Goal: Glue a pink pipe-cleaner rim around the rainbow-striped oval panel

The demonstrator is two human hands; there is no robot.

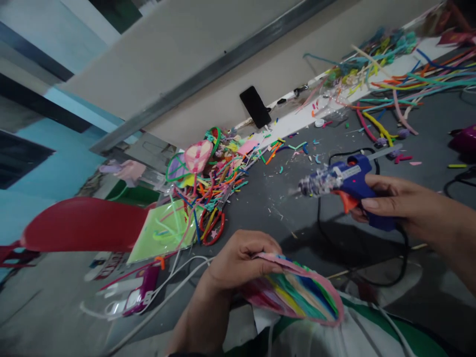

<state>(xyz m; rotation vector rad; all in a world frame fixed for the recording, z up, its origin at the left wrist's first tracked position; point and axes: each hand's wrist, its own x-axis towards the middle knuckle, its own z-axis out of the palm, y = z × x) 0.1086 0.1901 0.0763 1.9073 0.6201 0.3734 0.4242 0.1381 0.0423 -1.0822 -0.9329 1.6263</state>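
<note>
My left hand (247, 260) is closed on the edge of a pouch-like piece (293, 292) made of colourful pipe cleaners. Its rim is pink, and pink, yellow, teal, cream and blue stripes run along its side. In my right hand (394, 201) is a blue hot glue gun (353, 178) with an orange trigger. A glue stick (385, 151) pokes out of its back end. The nozzle points left, above the grey table, apart from the striped piece. Clear glue or wrapping seems to coat the front of the gun.
A heap of pipe cleaner scraps (219, 183) and red-handled scissors (213, 228) lie at left. A black phone (256, 106) leans against the wall. Long pipe cleaners (427, 84) spread at the far right. The black cord (320, 233) loops below the gun. A red chair (89, 225) stands left.
</note>
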